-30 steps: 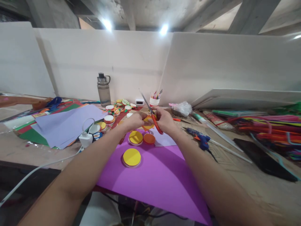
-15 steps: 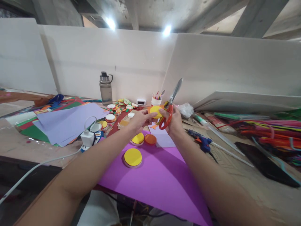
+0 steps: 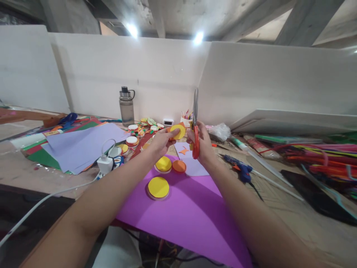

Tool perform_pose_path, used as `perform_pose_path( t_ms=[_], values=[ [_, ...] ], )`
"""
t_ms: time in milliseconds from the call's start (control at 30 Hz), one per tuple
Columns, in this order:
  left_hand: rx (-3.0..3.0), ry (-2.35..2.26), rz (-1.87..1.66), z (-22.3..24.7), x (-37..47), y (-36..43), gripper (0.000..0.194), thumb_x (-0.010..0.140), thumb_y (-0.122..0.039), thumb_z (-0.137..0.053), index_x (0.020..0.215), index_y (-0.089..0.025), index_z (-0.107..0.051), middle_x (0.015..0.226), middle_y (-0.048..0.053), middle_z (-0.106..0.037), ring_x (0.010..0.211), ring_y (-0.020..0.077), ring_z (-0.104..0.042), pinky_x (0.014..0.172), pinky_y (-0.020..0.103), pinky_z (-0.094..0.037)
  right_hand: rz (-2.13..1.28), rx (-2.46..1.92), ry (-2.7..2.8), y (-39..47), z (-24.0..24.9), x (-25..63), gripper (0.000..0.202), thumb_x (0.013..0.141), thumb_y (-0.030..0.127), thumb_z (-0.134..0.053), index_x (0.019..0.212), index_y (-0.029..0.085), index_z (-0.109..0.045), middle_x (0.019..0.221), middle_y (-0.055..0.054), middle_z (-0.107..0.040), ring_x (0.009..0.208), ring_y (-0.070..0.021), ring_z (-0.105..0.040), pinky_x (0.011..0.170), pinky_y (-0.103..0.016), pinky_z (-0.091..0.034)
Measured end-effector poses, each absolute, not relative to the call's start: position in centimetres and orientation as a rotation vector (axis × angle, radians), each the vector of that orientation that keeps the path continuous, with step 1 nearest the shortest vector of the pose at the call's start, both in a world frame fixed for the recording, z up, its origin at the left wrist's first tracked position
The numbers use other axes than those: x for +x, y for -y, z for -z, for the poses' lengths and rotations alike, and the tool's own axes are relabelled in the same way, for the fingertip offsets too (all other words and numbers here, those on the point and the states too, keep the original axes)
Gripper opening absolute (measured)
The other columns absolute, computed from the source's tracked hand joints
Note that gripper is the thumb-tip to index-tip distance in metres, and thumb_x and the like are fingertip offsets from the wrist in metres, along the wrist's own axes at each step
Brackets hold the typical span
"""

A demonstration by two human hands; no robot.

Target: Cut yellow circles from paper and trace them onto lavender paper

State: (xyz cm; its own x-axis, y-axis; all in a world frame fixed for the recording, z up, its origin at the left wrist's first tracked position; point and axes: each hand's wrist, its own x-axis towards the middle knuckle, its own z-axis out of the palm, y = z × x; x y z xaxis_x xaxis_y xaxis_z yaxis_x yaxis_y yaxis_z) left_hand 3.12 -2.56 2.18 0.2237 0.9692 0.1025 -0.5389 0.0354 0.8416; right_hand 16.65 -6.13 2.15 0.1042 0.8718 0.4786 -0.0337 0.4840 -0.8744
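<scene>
My left hand [image 3: 164,142] pinches a yellow paper disc [image 3: 178,131] with orange paper [image 3: 182,125] showing behind its edge. Just to the right, my right hand [image 3: 203,143] grips red-handled scissors [image 3: 196,137], blades pointing up and apart from the paper. Below the hands, two yellow-topped discs [image 3: 158,187] and a small orange disc [image 3: 179,166] lie on a large purple sheet [image 3: 178,219]. An orange scrap [image 3: 183,150] rests on a pale lilac sheet [image 3: 195,163] under my right hand.
Lilac sheets [image 3: 83,143] and a white plug adapter [image 3: 105,163] are on the left. A water bottle [image 3: 126,107] stands at the back near several finished discs [image 3: 132,140]. On the right lie a blue glue gun [image 3: 240,168], a dark tablet-like slab [image 3: 312,193] and colourful pipe cleaners [image 3: 331,160].
The scissors have turned upright and moved away from the yellow disc. My right hand has let go of the disc's edge; my left hand has shifted slightly left with it.
</scene>
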Motion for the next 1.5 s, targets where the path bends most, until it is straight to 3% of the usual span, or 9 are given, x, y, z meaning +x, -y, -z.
perform_pose_path(
  t_ms=[200,367,800,1033,1500],
  values=[
    [0.719,-0.52,-1.43,-3.1,2.9,2.4,0.022,0.063,-0.016,-0.082,0.072,-0.015,-0.062,0.066,-0.002,-0.062,0.055,0.0053,-0.054,0.045,0.016,-0.034,-0.542,-0.993,1.594,6.6,-1.9,16.6,0.044,0.081,0.055,-0.06,0.111,0.024,-0.051,0.091,-0.003,-0.058,0.079,-0.0171,-0.055,0.068,-0.03,-0.048],
    [0.686,-0.545,-1.485,-3.2,3.0,2.4,0.024,0.062,-0.02,-0.083,0.076,-0.015,-0.065,0.066,-0.002,-0.064,0.054,0.0061,-0.055,0.045,0.018,-0.035,-0.436,-1.023,1.741,6.6,-1.3,16.0,0.048,0.086,0.056,-0.054,0.119,0.021,-0.055,0.1,-0.008,-0.064,0.084,-0.0206,-0.058,0.078,-0.036,-0.047],
    [0.682,-0.525,-1.523,-3.4,2.9,3.0,0.027,0.059,-0.024,-0.085,0.075,-0.016,-0.065,0.07,-0.001,-0.066,0.058,0.0061,-0.057,0.045,0.016,-0.034,-0.618,-1.056,1.738,6.3,-0.6,16.1,0.044,0.087,0.053,-0.055,0.12,0.024,-0.054,0.069,0.002,-0.052,0.056,-0.0116,-0.046,0.052,-0.024,-0.042],
    [0.672,-0.554,-1.54,-3.2,2.8,2.7,0.028,0.06,-0.029,-0.086,0.077,-0.017,-0.067,0.072,0.0,-0.067,0.059,0.0069,-0.057,0.045,0.017,-0.034,-0.631,-1.068,1.727,6.2,-0.6,16.1,0.044,0.086,0.055,-0.055,0.117,0.024,-0.054,0.069,0.002,-0.05,0.055,-0.0112,-0.045,0.051,-0.024,-0.042],
    [0.713,-0.56,-1.562,-3.1,2.7,2.7,0.029,0.058,-0.024,-0.087,0.078,-0.016,-0.066,0.075,-0.001,-0.067,0.058,0.0056,-0.056,0.046,0.018,-0.033,-0.556,-1.096,1.779,6.0,-0.7,16.5,0.048,0.085,0.057,-0.055,0.119,0.022,-0.056,0.082,-0.003,-0.058,0.065,-0.0141,-0.051,0.054,-0.026,-0.045]
  ],
)
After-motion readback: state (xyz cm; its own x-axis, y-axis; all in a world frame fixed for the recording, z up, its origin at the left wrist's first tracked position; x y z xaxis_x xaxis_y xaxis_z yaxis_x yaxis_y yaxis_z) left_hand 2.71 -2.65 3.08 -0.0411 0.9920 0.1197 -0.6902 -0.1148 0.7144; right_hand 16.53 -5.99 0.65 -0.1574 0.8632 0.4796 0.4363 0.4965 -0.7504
